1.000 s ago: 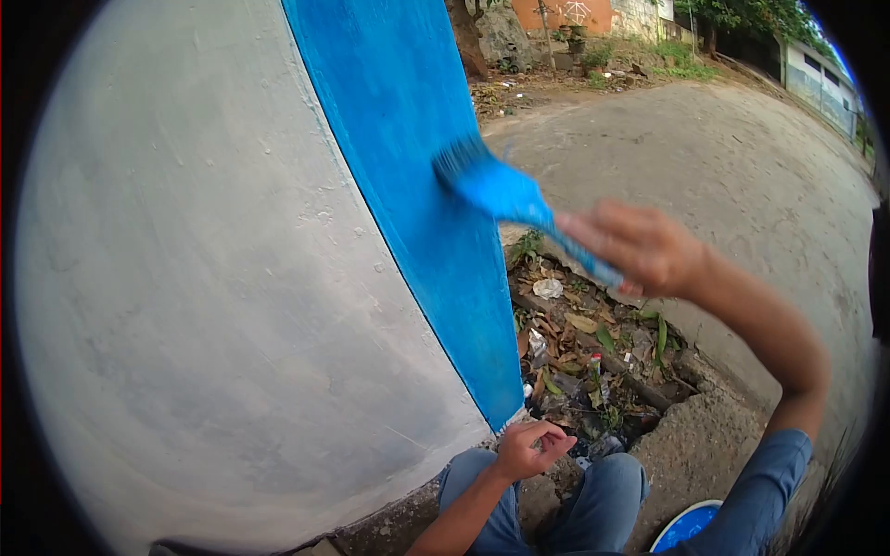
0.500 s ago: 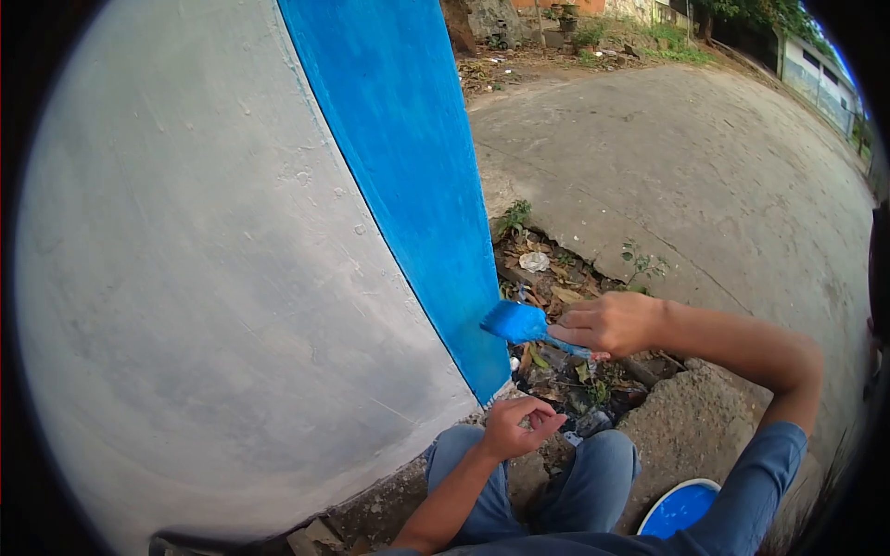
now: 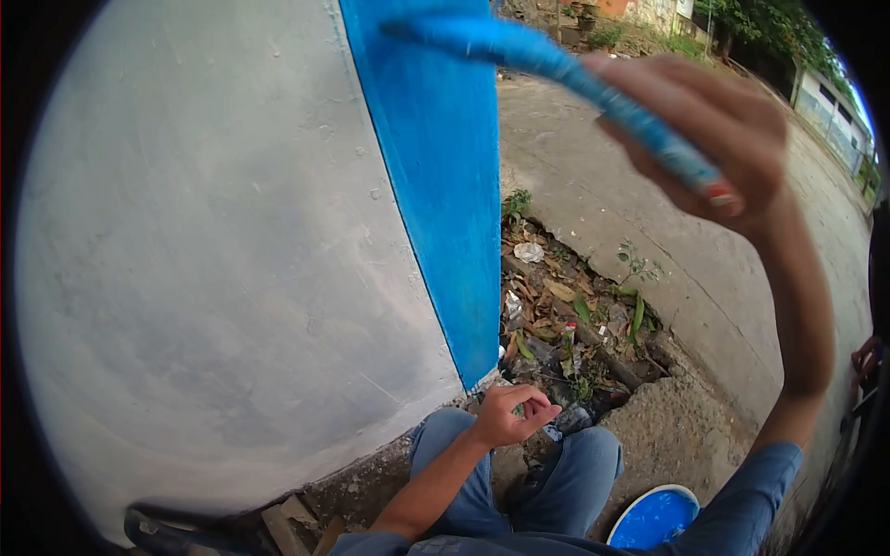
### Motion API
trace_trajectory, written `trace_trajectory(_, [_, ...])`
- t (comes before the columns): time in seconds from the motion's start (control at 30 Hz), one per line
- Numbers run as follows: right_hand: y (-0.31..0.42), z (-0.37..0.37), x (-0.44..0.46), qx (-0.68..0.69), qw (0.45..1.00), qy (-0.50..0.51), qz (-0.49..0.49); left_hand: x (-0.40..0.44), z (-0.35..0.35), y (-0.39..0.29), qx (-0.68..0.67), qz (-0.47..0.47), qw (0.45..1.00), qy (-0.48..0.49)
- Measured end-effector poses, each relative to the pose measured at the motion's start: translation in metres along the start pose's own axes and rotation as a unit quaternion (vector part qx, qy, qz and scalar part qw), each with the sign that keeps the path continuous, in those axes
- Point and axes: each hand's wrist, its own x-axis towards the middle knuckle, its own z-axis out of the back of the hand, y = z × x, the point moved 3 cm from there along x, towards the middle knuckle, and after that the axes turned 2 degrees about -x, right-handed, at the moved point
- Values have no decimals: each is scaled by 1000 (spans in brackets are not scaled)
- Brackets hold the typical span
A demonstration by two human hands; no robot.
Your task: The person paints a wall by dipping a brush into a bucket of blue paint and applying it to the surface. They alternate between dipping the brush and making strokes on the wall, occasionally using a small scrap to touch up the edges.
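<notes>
My right hand [image 3: 714,130] is closed around the handle of a paintbrush [image 3: 556,67], raised high at the upper right. Blue paint covers the brush and most of its handle, whose end looks reddish. The bristles are at the upper part of a blue-painted strip [image 3: 436,185] on the wall corner; motion blurs them, and firm contact is hard to confirm. My left hand [image 3: 512,414] hovers above my knees near the strip's lower end, its fingers curled in and nothing visible in them. A round container [image 3: 614,535] of blue paint stands beside my right leg.
A broad pale grey wall [image 3: 222,259] fills the left, bordering the blue strip. Dry leaves and litter [image 3: 556,296] lie in a broken gap beside the concrete pavement [image 3: 575,176]. A dark object [image 3: 167,533] lies at the bottom left. Part of a person's hand [image 3: 867,357] shows at the right edge.
My right hand has lifted the paintbrush from the strip's lower part up to its upper part, closer to the camera. My left hand stays curled near my knees. The view has shifted slightly.
</notes>
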Motion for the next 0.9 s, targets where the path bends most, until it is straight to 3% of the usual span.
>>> trace_trajectory(0.03, [0, 7, 7, 1, 1000, -1, 2, 0, 1, -2, -7, 0, 1000, 1])
trace_trajectory(0.1, [4, 16, 17, -170, 985, -2, 26, -1, 2, -3, -12, 5, 1000, 2])
trace_trajectory(0.17, [4, -7, 6, -96, 995, -30, 26, -3, 3, -5, -16, 9, 1000, 5])
trace_trajectory(0.3, [36, -62, -37, 79, 996, 15, -38, -6, 10, -17, -24, -3, 1000, 5])
trace_trajectory(0.47, [106, -89, -85, 125, 990, 64, -30, -11, 17, -31, -36, -8, 999, 2])
trace_trajectory(0.53, [132, -99, -105, 218, 958, 180, -51, -12, 16, -34, -40, -12, 999, 4])
trace_trajectory(0.6, [143, -101, -117, 249, 944, 209, -59, -11, 16, -35, -33, -10, 999, 14])
trace_trajectory(0.77, [152, -106, -130, 326, 899, 286, -52, -9, 15, -29, -9, -21, 1000, 15])
trace_trajectory(0.9, [127, -115, -120, 309, 903, 290, -70, -8, 13, -20, -20, -9, 1000, 13])
